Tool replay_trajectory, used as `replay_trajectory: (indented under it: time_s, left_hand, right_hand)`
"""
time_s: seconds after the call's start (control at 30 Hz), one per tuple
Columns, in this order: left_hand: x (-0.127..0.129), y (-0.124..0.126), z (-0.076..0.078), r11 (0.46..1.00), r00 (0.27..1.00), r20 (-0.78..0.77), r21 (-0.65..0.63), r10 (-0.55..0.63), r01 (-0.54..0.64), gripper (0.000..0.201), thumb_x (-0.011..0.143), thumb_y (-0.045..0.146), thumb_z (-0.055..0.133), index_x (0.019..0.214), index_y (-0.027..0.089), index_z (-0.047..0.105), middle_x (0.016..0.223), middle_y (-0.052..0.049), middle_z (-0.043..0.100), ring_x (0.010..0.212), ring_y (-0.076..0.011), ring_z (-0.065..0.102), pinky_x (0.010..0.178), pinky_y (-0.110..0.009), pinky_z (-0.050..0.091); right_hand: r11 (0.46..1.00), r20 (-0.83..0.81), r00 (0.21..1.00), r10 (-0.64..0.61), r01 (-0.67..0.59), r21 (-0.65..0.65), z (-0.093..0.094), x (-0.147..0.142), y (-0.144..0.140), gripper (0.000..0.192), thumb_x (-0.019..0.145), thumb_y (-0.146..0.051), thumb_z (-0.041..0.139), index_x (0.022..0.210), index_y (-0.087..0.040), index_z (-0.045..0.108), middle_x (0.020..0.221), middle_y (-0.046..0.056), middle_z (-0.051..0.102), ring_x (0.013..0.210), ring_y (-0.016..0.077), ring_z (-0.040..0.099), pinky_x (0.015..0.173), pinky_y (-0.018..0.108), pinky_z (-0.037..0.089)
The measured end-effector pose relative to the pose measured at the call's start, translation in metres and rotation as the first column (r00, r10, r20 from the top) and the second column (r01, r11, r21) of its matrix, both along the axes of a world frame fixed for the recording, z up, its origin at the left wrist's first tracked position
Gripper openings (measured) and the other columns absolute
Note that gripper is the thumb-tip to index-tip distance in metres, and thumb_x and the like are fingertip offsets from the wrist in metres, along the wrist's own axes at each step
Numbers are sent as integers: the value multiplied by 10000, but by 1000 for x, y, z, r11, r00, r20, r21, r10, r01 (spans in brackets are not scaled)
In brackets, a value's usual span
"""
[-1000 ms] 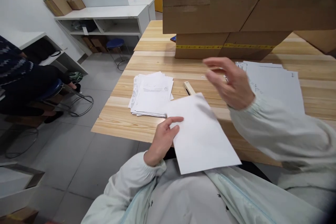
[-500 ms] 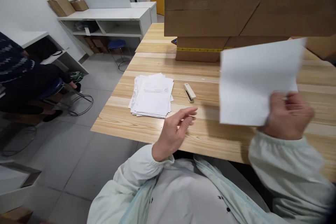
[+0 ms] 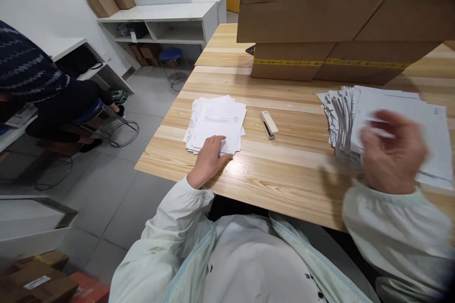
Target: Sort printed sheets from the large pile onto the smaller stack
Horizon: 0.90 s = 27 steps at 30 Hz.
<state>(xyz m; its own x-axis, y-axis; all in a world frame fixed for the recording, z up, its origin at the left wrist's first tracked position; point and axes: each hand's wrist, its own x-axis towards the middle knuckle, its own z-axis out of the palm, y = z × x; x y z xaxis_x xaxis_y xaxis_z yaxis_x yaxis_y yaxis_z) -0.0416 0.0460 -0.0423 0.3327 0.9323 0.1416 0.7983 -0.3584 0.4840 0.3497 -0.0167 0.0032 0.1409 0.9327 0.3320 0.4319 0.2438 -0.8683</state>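
Note:
My left hand (image 3: 211,158) lies with its fingers stretched over the near edge of a small stack of printed papers (image 3: 222,120). To the right of that stack is a cream stapler (image 3: 268,124), which neither hand touches. Above a thicker, uneven pile of papers (image 3: 377,99) hovers my right hand (image 3: 394,154), slightly blurred, its fingers curved and apart with nothing seen between them. The left side of this pile is fanned and ragged, and my right hand covers part of its top sheet.
Large cardboard boxes (image 3: 313,4) are stacked at the back of the wooden table (image 3: 284,175). At the left, a person (image 3: 35,75) sits on a stool. White shelves (image 3: 159,12) and a blue stool (image 3: 170,54) stand behind; more cartons (image 3: 42,279) lie lower left.
The white sheet has left my right hand, and the thick pile is now visible below it. My left hand has moved left onto the small stack. The view has shifted slightly.

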Motion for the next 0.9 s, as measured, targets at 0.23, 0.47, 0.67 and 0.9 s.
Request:
replay_trajectory:
  time_s: [0.23,0.47,0.67,0.9]
  left_hand:
    - [2,2,0,997,996,-58,-16,72,-73,483,857,280,674,1297,156,519,1258,-135,660,1178,-284,609,993,-419,488]
    - [-1,2,4,993,993,-52,-47,103,-106,433,890,307,646,1282,158,538,1185,-111,711,1081,-275,679,892,-383,520]
    - [0,1,0,995,995,-33,-30,93,-94,367,882,280,660,1228,179,588,1228,-112,702,1157,-279,666,931,-391,530]
    - [-1,-1,-7,996,997,12,-22,81,-81,335,865,213,668,1195,226,617,1361,-82,649,1375,-268,520,1082,-434,480]
  right_hand:
    - [897,-493,846,202,-362,-253,-5,-180,116,375,865,-467,623,1185,-279,565,1339,68,593,1255,218,558,1001,453,541]
    - [854,-510,858,58,-307,-419,-34,-197,171,355,819,-457,635,1115,-282,546,1329,58,566,1155,186,563,881,352,555]
    - [854,-493,865,96,-326,-406,-37,-199,165,369,797,-482,665,1094,-274,593,1273,36,595,1117,165,560,856,300,530]
    - [854,-482,867,127,-343,-391,-31,-199,169,317,843,-432,636,1106,-260,600,1319,43,583,1162,179,547,885,324,527]
